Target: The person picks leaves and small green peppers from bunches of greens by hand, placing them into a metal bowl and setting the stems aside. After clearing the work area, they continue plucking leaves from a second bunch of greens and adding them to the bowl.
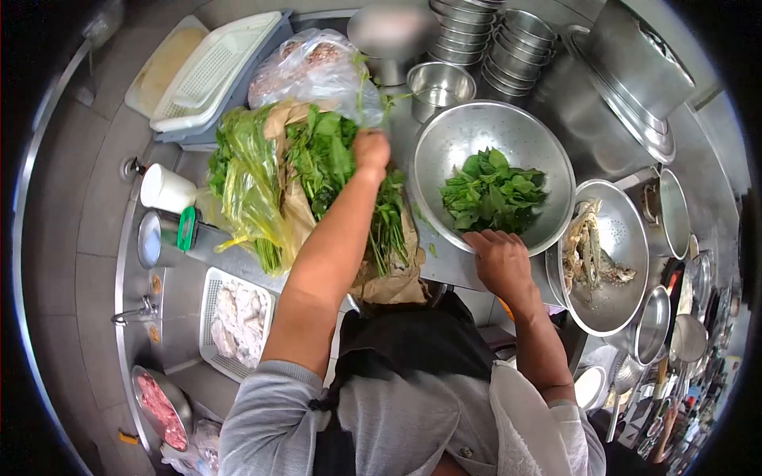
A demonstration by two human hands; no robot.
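My left hand [371, 151] is closed around green stems at the top of a bunch of leafy greens [317, 151], which lies on brown paper [390, 287]. Thin stems stick up above the fist. My right hand [500, 258] rests at the near rim of a steel colander [432, 147], its fingers curled over the edge. Picked green leaves [494, 190] lie inside this colander. Left of the bunch, more greens sit in a yellowish plastic bag [252, 186].
A second colander [631, 293] with fish bones stands at the right. Stacked steel pots [520, 44] are at the back. A clear bag [309, 71] and white basket [210, 71] lie back left. A basket of pale meat [238, 317] sits in the sink.
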